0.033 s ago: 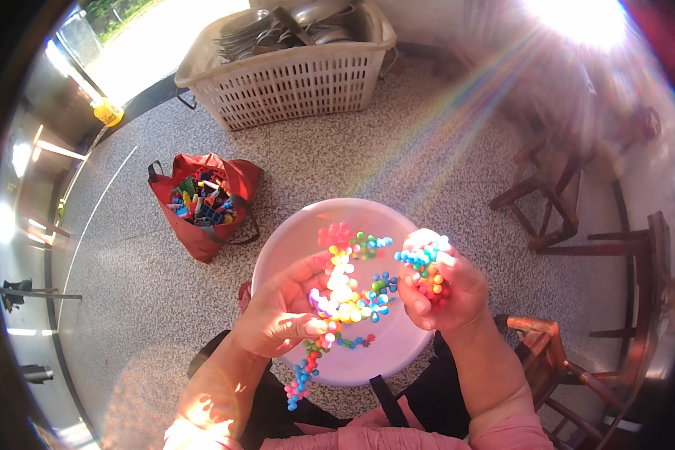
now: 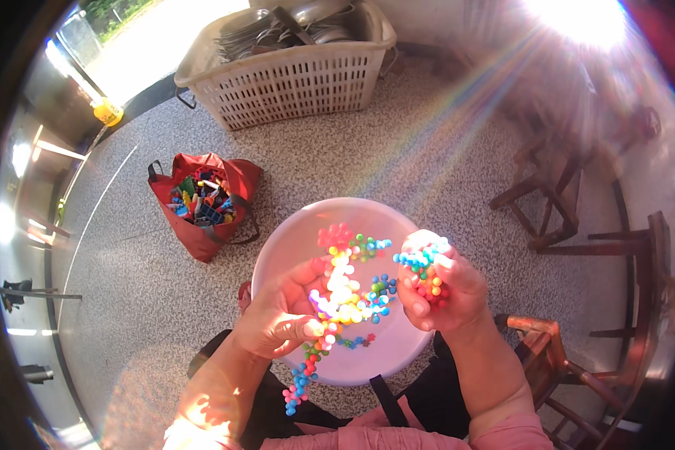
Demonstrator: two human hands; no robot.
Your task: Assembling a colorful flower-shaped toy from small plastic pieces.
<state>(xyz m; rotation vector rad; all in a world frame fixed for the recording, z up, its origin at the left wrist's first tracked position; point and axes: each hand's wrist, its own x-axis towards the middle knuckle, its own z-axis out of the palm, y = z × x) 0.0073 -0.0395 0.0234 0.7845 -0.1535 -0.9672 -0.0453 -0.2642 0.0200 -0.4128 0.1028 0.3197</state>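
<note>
My left hand (image 2: 281,315) is closed round the middle of a branching chain of beaded plastic connector pieces (image 2: 345,300), pinched between thumb and fingers. The chain runs from a red cluster at the top, through yellow and sunlit pieces, to a blue and pink tail hanging below the hand. My right hand (image 2: 450,289) is curled round a smaller cluster of similar pieces (image 2: 421,256), blue at the top with green, orange and red beneath. Both are held above a pale pink basin (image 2: 277,244). A short string of blue, green and red pieces (image 2: 355,342) lies in the basin.
A red fabric bag (image 2: 195,238) full of mixed plastic toy pieces stands on the speckled floor to the left. A white slatted basket (image 2: 300,86) of metalware is at the back. Wooden chairs (image 2: 555,206) stand to the right, one (image 2: 536,341) close by my right arm.
The hanging blue and pink tail of the chain has swung slightly left and down. Both hands keep their hold in nearly the same place.
</note>
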